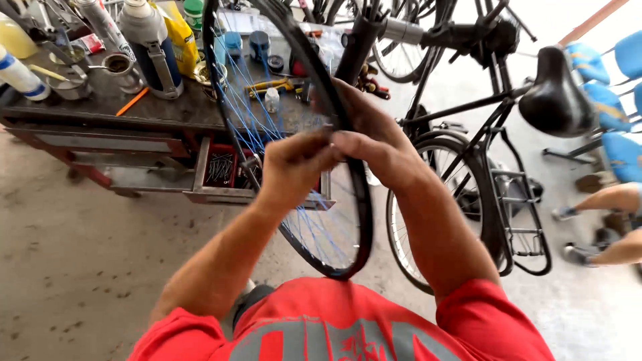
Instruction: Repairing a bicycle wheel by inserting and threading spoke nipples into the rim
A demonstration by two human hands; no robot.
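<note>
Beyond the hands and to their left stands a dark, grimy counter [160, 110] with an open drawer [221, 170] of small metal parts just left of the hands. On its top sit a grey-and-blue canister [150, 43], a yellow bottle [179, 40], a white tube [20, 77], metal cups [119, 65], an orange pencil [132, 101] and a small clear bottle [271, 99]. Below the hands lies the stained concrete floor [73, 267].

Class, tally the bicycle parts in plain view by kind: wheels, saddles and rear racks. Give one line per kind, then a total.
Wheels: 3 (blue-spoked wheel gripped by left hand and right hand; rear wheel; background wheel)
Saddles: 1 (black saddle)
Rear racks: 1 (black rack)
Total: 5
</note>
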